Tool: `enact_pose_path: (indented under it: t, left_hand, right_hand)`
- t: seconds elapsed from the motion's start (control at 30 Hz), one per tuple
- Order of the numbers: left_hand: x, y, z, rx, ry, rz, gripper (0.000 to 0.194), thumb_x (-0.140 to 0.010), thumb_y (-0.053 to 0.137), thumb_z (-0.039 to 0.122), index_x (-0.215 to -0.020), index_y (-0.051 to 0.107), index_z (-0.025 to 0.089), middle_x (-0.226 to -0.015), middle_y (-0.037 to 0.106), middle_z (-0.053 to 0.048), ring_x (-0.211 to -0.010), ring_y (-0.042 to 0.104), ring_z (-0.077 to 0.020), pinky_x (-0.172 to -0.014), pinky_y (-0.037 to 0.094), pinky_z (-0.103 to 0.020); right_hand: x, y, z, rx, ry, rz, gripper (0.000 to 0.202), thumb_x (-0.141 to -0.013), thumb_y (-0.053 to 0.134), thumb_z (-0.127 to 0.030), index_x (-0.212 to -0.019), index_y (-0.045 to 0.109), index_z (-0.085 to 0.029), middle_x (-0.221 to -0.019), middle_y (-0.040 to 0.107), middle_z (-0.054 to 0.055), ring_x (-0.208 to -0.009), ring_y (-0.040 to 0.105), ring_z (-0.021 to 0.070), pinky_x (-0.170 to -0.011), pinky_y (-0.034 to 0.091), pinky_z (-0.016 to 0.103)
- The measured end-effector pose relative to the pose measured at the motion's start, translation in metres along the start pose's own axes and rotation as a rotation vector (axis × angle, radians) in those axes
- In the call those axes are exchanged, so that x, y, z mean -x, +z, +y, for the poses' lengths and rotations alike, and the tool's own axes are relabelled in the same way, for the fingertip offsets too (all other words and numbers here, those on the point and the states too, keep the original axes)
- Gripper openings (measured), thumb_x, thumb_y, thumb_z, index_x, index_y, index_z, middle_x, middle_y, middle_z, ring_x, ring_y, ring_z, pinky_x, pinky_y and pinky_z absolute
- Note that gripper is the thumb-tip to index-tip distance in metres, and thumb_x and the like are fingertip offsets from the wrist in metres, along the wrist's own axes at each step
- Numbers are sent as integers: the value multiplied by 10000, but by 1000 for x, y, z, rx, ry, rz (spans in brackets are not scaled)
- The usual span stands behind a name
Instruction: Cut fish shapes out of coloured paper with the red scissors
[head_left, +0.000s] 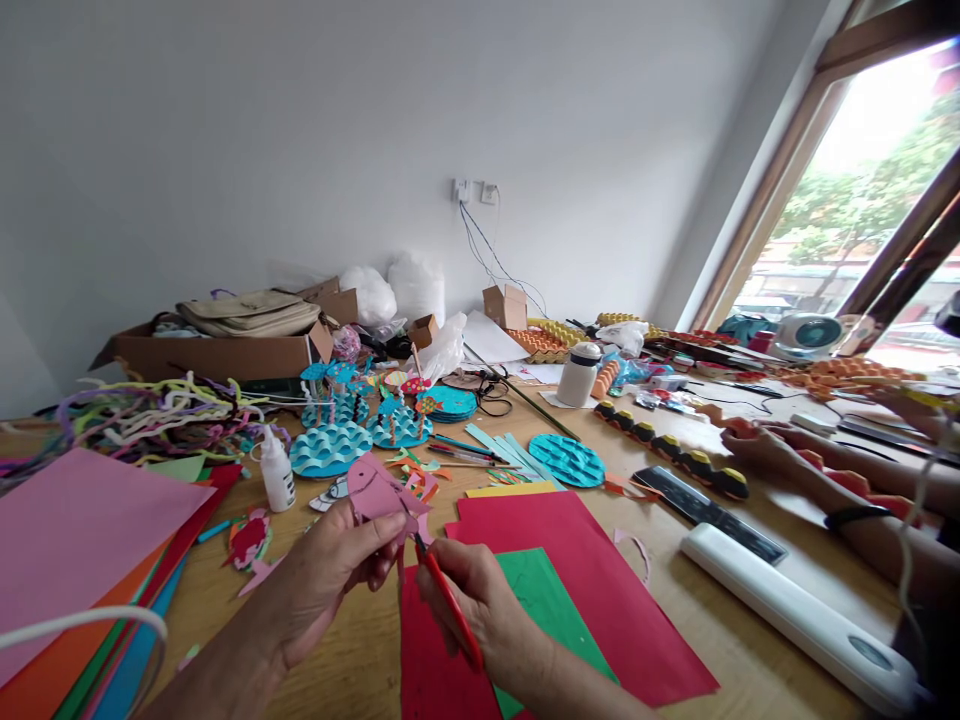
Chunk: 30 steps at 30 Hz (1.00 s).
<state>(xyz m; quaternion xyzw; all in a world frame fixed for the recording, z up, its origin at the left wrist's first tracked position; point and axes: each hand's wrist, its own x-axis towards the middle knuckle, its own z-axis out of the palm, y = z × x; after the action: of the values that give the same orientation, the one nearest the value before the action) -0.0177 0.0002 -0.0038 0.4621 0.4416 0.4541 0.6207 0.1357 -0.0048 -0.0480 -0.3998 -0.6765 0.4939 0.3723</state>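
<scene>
Between thumb and fingers, my left hand [349, 555] pinches a pink paper fish [373, 488] that has a dark outline drawn on it. My right hand [476, 590] grips red-handled scissors [454, 612], whose blades are at the tail end of the fish. How far the blades are parted cannot be made out. Under my right hand lie red paper sheets [585, 570] with a green sheet [551, 610] on top. Pink scraps and a small cut-out red fish [250, 538] rest on the table left of my hands.
A white glue bottle [276, 472] stands near a blue wavy paper disc [331, 450]. Coloured sheets [82, 540] are stacked at left, below pipe cleaners [165, 415]. At right are a long white device [795, 605] and a co-worker's hands [765, 455]. A white bottle [577, 376] stands farther back.
</scene>
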Motion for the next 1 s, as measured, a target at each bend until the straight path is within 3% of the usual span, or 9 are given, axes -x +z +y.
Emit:
enact_pose_path:
  t: [0.37,0.53,1.0]
  left_hand:
    - [-2,-1,2,-91,155,81,228,-717,587,330,-570,515,171,-474,478,58,-458,380,-78,-443,325,-195]
    - [-2,-2,1,-111,138,36,225,-713,581,343,-588,523,165,-479,465,62,-453,350,-71,-437,305,-191]
    - [2,2,4,-62,100,63,239,-662,618,357,-534,530,175,-474,487,48,-465,367,-86,-442,328,-199]
  right_hand:
    - [0,0,-2,-18,-10,-27,238,-774,462,-263,-566,383,-178,-497,293,-67,-457,267,63,-413,187,196]
    - [-1,-1,-3,-50,-14,-43,213,-772,441,-252,-578,392,-177,-500,310,-66,-458,274,63,-416,196,191]
    - [0,-2,-2,-34,-22,-58,307,-800,451,-380,-577,378,-182,-509,286,-64,-467,243,66,-411,185,192]
